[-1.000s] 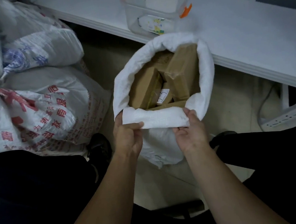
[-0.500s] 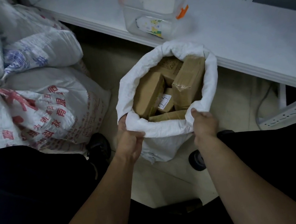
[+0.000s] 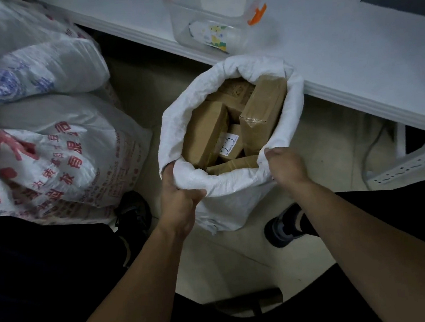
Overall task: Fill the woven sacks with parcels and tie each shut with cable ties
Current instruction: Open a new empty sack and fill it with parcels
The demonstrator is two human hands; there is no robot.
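Pale, smooth floor runs under everything we see here, and across the top a long white shelf slants from upper left down to the right, its moulded front edge passing just behind the open sack. To our left the filled woven sacks are heaped together (one printed in red characters, one above it marked in blue), pressed close against our left leg and taking up that whole side. Between that heap and the open sack lies a narrow strip of bare floor, and more floor shows to the right, beneath the shelf edge, where a perforated white metal rail juts in. The open white woven sack stands on the floor between our feet, its mouth rolled down into a thick cuff, with brown cardboard parcels packed inside up to the rim; one carries a small white label. On the shelf behind it sits a clear plastic box with orange clips. Our left hand grips the near-left part of the cuff, thumb curled over the fabric, and our right hand clutches the near-right part, fingers folded over the rim.
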